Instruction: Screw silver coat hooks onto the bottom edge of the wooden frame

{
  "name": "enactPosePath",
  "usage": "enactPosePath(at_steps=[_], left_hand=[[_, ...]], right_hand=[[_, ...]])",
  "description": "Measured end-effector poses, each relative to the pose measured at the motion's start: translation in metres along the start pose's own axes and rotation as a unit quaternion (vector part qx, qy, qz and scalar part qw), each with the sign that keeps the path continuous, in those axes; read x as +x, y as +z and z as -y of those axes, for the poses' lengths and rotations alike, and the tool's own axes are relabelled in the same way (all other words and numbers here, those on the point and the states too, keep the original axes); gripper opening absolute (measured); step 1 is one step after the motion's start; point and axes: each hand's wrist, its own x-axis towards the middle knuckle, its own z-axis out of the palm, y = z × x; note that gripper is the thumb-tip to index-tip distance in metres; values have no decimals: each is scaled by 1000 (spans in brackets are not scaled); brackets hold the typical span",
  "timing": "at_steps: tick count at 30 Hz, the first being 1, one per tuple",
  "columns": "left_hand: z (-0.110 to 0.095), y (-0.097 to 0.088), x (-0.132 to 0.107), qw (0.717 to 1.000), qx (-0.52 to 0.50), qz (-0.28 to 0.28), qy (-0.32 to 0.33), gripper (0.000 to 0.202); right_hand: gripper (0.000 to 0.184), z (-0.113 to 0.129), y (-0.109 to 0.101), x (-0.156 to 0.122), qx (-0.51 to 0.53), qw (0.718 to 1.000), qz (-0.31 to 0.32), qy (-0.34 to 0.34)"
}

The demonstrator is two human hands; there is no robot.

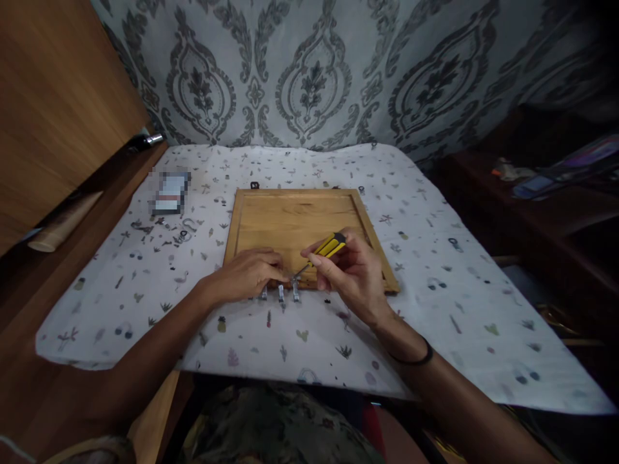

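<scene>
A wooden board with a raised frame (294, 222) lies flat on a table covered by a patterned white cloth (435, 258). At its near edge sits a metal fitting (281, 293) with small prongs that hang over the cloth. My left hand (249, 274) rests on the board's near edge, its fingers curled down on the fitting. My right hand (355, 270) is closed round a yellow and black screwdriver (325, 249). The screwdriver's tip points down and left onto the fitting, right next to my left fingertips.
Small metal parts (164, 232) lie scattered on the cloth at the left, near a blurred-out item (169, 192). A wooden panel (58, 96) stands at the left with a cardboard tube (62, 222) beside it. Dark furniture with clutter (556, 174) is at the right.
</scene>
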Motion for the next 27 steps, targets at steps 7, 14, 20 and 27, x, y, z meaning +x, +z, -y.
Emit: enactPosePath(at_steps=[7,14,20,27], left_hand=[[2,1,0,1000,-2,-2,2,42],[5,3,1,1000,-7,-12,16,40],[8,-2,4,999,-30,18,-2,48],[13,-12,12,995,-69,64,-21,50]], right_hand=[[46,4,-2,4,1,999,32,-4],[43,4,-6,7,-3,998,56,-15],[41,7,-3,13,0,999,33,-9],[45,9,-4,18,3,999,43,-21]])
